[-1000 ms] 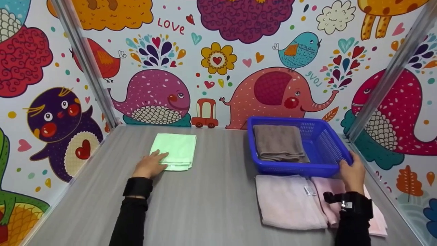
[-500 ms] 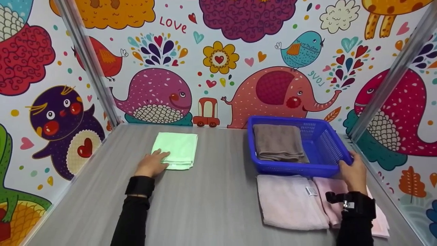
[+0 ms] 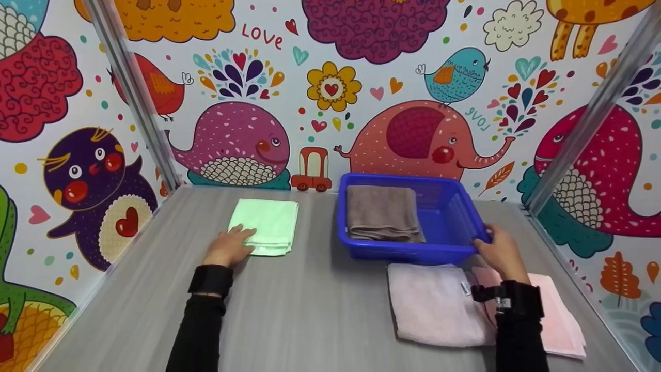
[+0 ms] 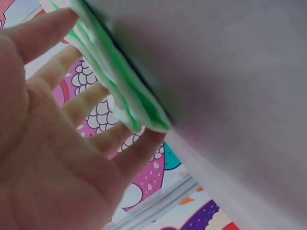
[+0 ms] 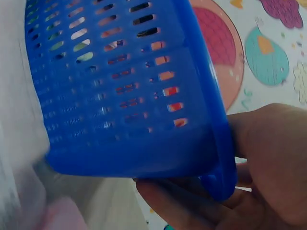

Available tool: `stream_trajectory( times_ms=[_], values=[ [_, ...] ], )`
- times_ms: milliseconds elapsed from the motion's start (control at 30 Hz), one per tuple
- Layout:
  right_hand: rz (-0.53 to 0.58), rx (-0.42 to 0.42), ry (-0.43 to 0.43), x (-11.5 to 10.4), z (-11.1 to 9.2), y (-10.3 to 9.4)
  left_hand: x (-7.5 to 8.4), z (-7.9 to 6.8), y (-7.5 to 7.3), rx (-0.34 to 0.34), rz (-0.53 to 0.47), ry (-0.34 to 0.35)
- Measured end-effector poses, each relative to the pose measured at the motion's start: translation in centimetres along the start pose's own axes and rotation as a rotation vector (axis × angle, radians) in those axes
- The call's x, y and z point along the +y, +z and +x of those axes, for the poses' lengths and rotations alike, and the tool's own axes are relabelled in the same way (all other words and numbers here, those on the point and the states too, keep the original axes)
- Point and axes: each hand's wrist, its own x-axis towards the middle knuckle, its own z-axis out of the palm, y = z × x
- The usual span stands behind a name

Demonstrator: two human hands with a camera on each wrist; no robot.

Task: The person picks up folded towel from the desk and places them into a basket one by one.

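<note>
A folded light-green towel (image 3: 269,223) lies on the table at the left in the head view. My left hand (image 3: 229,249) touches its near left corner with spread, fairly straight fingers; the left wrist view shows the fingertips along the layered towel edge (image 4: 122,86). On the right, my right hand (image 3: 501,254) grips the right front corner of a blue plastic basket (image 3: 408,252). Thumb and fingers hold the basket's rim (image 5: 216,96) from either side in the right wrist view. Inside the basket's left half sits a folded brown towel (image 3: 383,212).
In front of the basket lie a folded pale pink towel (image 3: 439,307) with a white tag and a pinker towel (image 3: 555,315), partly covered by the right forearm. Printed wall panels (image 3: 330,129) close off the grey table (image 3: 315,310) at the back and sides.
The basket has slid left along the table with the right hand on its corner, nearer the green towel. The left hand and the towels on the table have stayed put.
</note>
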Motion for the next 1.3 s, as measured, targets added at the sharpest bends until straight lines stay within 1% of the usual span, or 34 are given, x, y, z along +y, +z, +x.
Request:
stream_trajectory(
  times_ms=[233, 367, 467, 567, 633, 767, 933, 1033, 1167, 1233, 1300],
  values=[
    [-0.047, -0.015, -0.095, -3.1, 0.0, 3.3, 0.1, -0.2, -0.1, -0.001, -0.002, 0.003],
    [-0.070, 0.017, -0.165, -4.2, 0.0, 4.7, 0.2, 0.0, -0.2, 0.008, -0.008, 0.006],
    [-0.088, 0.040, -0.203, -4.7, -0.1, 5.3, 0.1, 0.4, -0.2, 0.038, -0.044, 0.012],
    [-0.102, 0.040, -0.209, -4.9, -0.1, 5.6, -0.2, 0.9, -0.1, 0.083, -0.113, 0.008],
    [-0.107, 0.029, -0.205, -4.9, -0.2, 5.7, -0.4, 1.1, -0.1, 0.107, -0.156, -0.011],
    [-0.109, 0.004, -0.195, -5.0, -0.2, 5.7, -0.8, 1.5, 0.0, 0.132, -0.204, -0.048],
    [-0.088, -0.007, -0.175, -4.9, -0.3, 5.7, -0.8, 1.3, 0.0, 0.160, -0.206, -0.016],
    [-0.076, -0.013, -0.172, -4.8, -0.3, 5.7, -0.8, 1.1, 0.0, 0.156, -0.199, -0.018],
    [-0.065, -0.019, -0.180, -4.7, -0.3, 5.8, -0.8, 0.4, -0.1, 0.125, -0.190, -0.037],
    [-0.062, -0.020, -0.178, -4.8, -0.2, 5.8, -0.7, -0.2, -0.1, 0.108, -0.180, -0.033],
    [-0.063, -0.022, -0.178, -4.8, -0.2, 5.8, -0.6, -1.2, -0.1, 0.085, -0.172, -0.020]
  ],
)
